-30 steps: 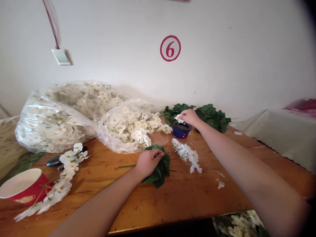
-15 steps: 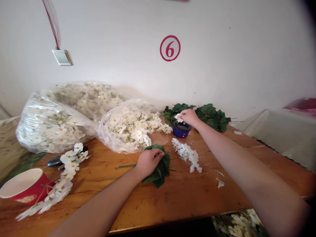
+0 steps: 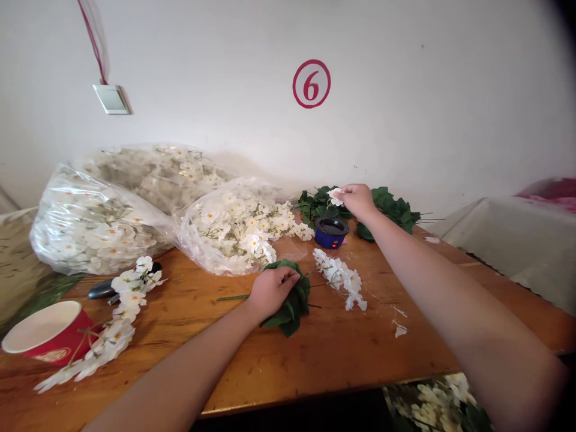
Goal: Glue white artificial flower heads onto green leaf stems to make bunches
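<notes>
With closed fingers, my left hand grips a bunch of green artificial leaves low over the wooden table; its green stem sticks out to the left. Raised at the back, my right hand pinches a white artificial flower by its edge. Below that hand stands a small blue pot with a dark inside and a lit red light. A spray of white flowers lies on the table between the leaves and my right forearm.
Clear bags of white flowers fill the back left. A red paper cup stands at left beside another flower spray and a dark-handled tool. Green leaf bunches lie behind the pot. The table's front edge is near.
My right hand has lifted the white flower up and to the right, away from the pot's rim. My left hand stays on the leaves.
</notes>
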The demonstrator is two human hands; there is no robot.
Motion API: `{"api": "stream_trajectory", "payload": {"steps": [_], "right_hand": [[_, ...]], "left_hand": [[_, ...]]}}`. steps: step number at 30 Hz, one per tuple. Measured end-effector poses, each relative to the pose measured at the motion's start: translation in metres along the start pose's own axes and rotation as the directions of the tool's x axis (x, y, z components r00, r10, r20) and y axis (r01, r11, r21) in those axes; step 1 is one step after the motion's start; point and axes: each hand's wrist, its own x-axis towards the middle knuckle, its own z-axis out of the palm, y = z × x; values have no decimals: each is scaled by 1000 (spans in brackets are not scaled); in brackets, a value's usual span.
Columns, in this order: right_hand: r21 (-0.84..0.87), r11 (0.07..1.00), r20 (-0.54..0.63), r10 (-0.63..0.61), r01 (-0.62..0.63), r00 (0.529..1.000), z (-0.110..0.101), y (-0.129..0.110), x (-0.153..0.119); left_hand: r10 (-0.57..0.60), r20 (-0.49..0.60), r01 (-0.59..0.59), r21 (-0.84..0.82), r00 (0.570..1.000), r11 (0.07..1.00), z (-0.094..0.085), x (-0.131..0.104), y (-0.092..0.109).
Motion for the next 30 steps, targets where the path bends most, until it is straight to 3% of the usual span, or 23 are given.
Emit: {"api": "stream_trajectory", "payload": {"steps": [7,9,13,21,23,26,30], "right_hand": [[114,987,-266,-83,117,960,-19,-14,10],[77,992,-185,-86,102,979,-17,-15,6],[-55,998,125,-6,13,992,-1,-8,-11],[-60,998,190,24,-13,981,26,-7,-27],[-3,999,182,37,-37,983,27,-13,-29],[213,969,146,92,-122,985,23,-27,-35],[543,820,134,124,-178,983,6,-51,-59]], "left_hand": [[-9,7,9,15,1000,1000,1,1,0],[-4,4,4,22,1000,1000,1,1,-1],[-5,-8,5,30,1000,1000,3,1,-2],[10,-1,-10,35,1000,999,2,1,-1],[1,-8,-1,43,1000,999,2,1,-1],[7,-19,-7,21,1000,1000,2,1,-2],[-1,-12,0,-102,1000,995,1,-1,-4]]}}
